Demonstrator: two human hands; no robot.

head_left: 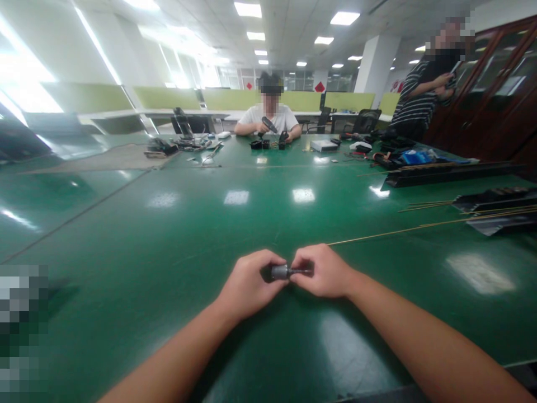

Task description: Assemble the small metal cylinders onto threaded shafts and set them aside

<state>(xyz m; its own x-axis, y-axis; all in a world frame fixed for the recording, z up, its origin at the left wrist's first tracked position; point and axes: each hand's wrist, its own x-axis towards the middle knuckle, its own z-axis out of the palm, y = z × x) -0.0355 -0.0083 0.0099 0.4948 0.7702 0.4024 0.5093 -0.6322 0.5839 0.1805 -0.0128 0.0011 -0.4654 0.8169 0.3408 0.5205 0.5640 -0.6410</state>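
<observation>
Low over the green table point(201, 224), my two hands meet at a small grey cylinder point(279, 272) with a thin dark shaft point(300, 271) coming out of its right end. It looks like a small motor or a chuck; the exact kind does not show. My left hand point(251, 282) is closed around the cylinder, thumb and forefinger on its sides. The fingers of my right hand point(321, 271) pinch the dark shaft close to the cylinder. Part of the shaft is hidden in that grip. A thin brass-coloured rod point(377, 235) lies on the table just beyond my right hand.
Across the table a seated person point(268, 115) holds a power drill point(269, 124) over black parts point(260, 144). Another person point(423, 89) stands at the right. Black metal channels point(453, 173) and rods lie on the right; tools and wires point(197, 143) at the far left.
</observation>
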